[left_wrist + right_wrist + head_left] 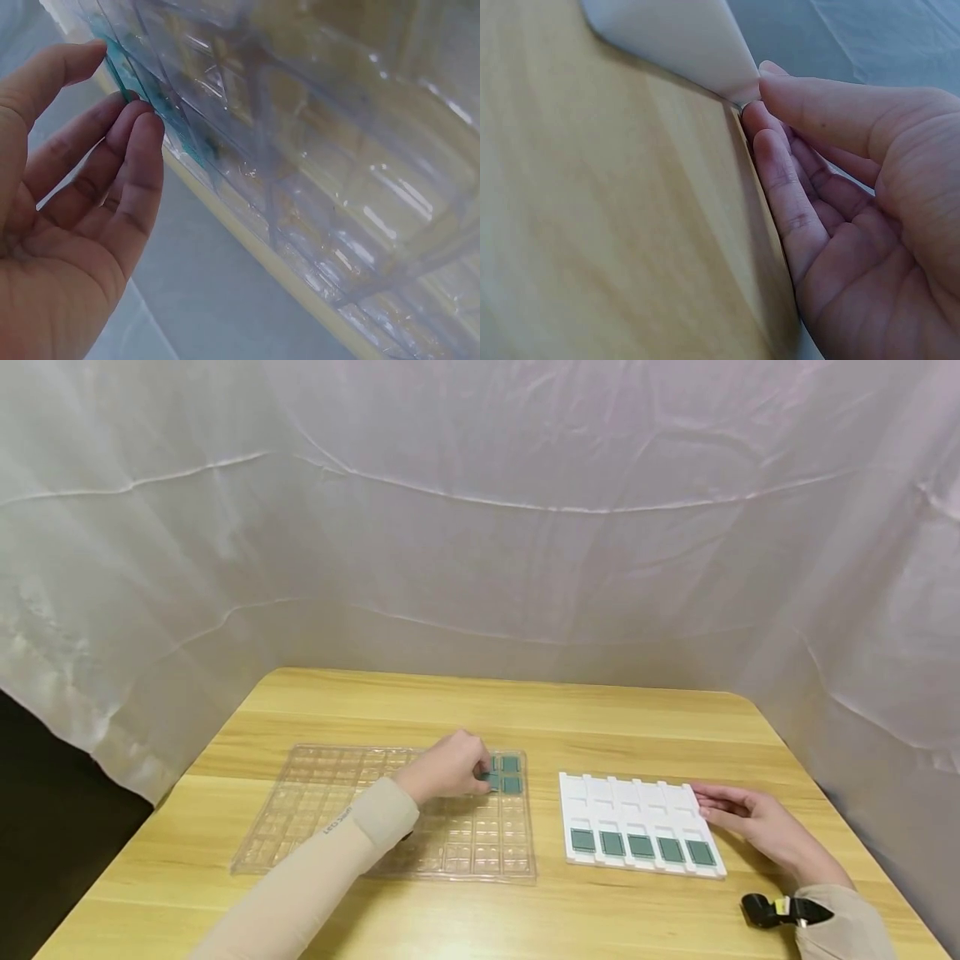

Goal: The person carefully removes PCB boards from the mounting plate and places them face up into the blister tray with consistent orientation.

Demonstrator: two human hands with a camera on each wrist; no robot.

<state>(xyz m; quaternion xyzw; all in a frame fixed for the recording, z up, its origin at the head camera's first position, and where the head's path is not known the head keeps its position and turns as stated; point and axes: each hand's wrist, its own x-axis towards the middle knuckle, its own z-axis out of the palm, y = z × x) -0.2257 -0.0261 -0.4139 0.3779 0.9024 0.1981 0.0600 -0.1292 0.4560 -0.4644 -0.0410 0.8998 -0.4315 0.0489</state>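
Observation:
My left hand point(448, 766) is over the far right part of a clear plastic tray point(322, 814) divided into small pockets. Between its thumb and fingertips it pinches a thin green chip point(118, 71), seen edge-on in the left wrist view close to the pockets. More green chips point(512, 785) sit in the tray's far right corner, partly covered by the hand. To the right lies a white tray point(592, 815) with a row of several square green chips point(641, 846) along its near side. My right hand point(765, 828) grips that tray's right edge, thumb on top and fingers at the side.
Both trays lie on a wooden table point(420, 702), with a gap of bare wood between them. Pale cloth point(480, 568) hangs behind and along the sides. A black device point(783, 911) is strapped at the right wrist.

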